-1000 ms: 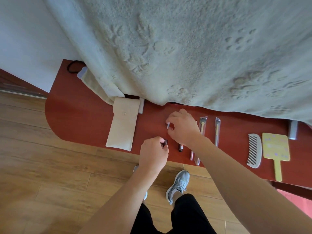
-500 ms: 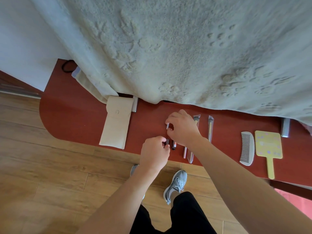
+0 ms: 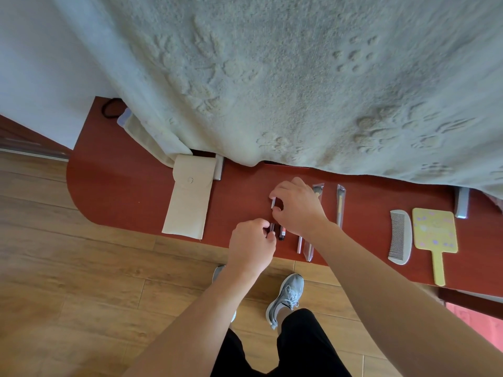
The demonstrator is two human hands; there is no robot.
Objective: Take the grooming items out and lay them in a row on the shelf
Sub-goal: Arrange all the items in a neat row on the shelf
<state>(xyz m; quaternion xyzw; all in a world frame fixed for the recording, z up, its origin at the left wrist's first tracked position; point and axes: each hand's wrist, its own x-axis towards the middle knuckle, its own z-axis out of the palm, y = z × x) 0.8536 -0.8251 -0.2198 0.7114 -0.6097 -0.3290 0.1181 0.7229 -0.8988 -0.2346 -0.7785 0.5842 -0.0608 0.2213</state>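
A thin pencil-like stick lies on the red-brown shelf. My right hand pinches its far end and my left hand pinches its near end. Right beside it lies a dark stick with a red tip. Further right lie a slim pale stick, two wrapped brushes, a pale comb and a yellow hand mirror. The beige pouch lies flat to the left.
A thick pale blanket hangs over the back of the shelf. A black hair tie lies at the far left corner. A grey bracket stands at the right. Wooden floor and my grey shoes are below the shelf edge.
Both hands have stayed on the thin stick with hardly any movement. The view has shifted slightly as my head moved.
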